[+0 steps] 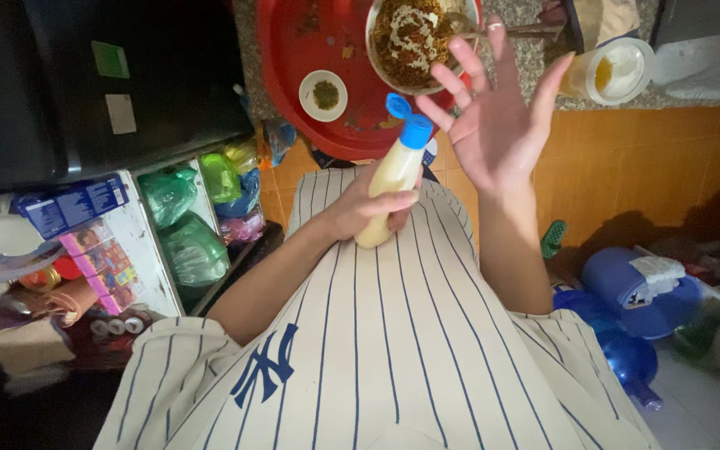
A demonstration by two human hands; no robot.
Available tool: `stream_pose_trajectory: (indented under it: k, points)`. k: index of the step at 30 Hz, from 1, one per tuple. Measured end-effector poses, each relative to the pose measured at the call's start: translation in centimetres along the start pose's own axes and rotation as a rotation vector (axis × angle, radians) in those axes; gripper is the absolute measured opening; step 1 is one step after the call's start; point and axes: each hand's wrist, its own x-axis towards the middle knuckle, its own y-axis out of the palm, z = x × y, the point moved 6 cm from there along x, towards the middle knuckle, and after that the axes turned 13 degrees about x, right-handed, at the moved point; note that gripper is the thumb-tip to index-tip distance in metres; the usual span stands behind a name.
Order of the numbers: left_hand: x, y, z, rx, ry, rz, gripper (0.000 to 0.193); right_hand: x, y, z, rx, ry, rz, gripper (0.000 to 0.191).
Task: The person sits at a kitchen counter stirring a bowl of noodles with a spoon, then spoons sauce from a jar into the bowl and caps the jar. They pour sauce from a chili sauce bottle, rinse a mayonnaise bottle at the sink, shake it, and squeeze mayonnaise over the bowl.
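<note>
Gripping a squeeze bottle [391,190] in left hand [366,208], right hand [493,125] spread open

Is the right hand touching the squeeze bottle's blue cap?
Apart. The head view shows the right hand open with fingers spread, a visible gap from the blue cap; only the left hand grips the squeeze bottle.

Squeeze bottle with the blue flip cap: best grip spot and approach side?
Grip the squeeze bottle around its lower body, where the left hand already wraps it. It tilts with the open blue cap pointing up toward the bowl, so probably come from the side, across the long axis, clear of the cap. The right hand is open, holding nothing.
</note>
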Motion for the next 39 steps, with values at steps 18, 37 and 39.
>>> stream_pose_trajectory:
  k: [18,37,39]
  points:
    - [-0.4,1.2,-0.3,0.291,-0.007,0.083,0.043,0.0,5.0,-0.3,0.119,0.115,0.107,0.088]
    - [0.4,1.4,-1.3,0.352,0.078,0.060,0.052,-0.1,5.4,1.0,0.152,0.033,0.056,0.091]
    - [0.3,1.1,-1.0,0.307,0.019,0.056,0.047,-0.1,5.3,1.2,0.192,0.031,0.044,0.093]
